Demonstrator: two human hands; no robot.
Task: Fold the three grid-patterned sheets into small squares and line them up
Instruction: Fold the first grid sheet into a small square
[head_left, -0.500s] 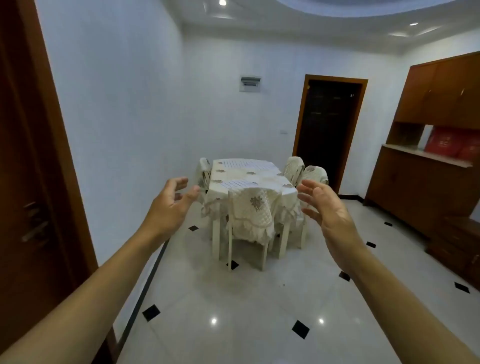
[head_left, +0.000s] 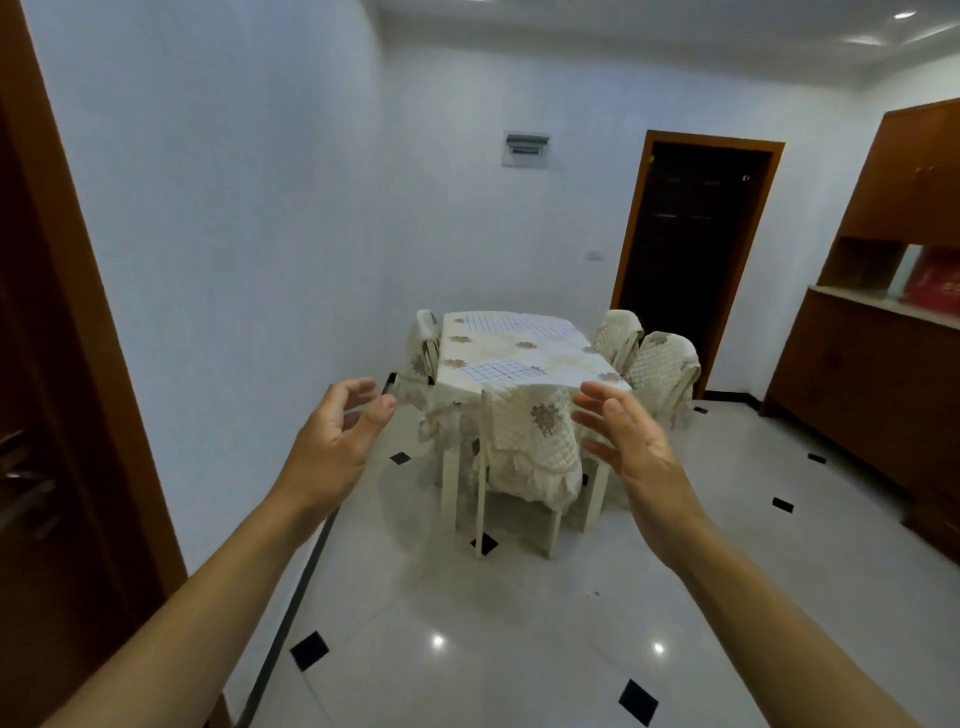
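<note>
Glossy tiled floor (head_left: 467, 649), quilted cloth chair cover (head_left: 535, 447), patterned tablecloth (head_left: 519, 353), brown wooden cabinet (head_left: 872, 374).

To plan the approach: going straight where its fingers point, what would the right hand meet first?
The right hand would probably meet the chair before the table; depth is unclear.

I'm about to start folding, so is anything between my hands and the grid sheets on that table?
Yes. A covered chair stands at the near end of the table, in front of the nearest grid sheet, between it and your left hand and right hand. Otherwise only floor.
</note>
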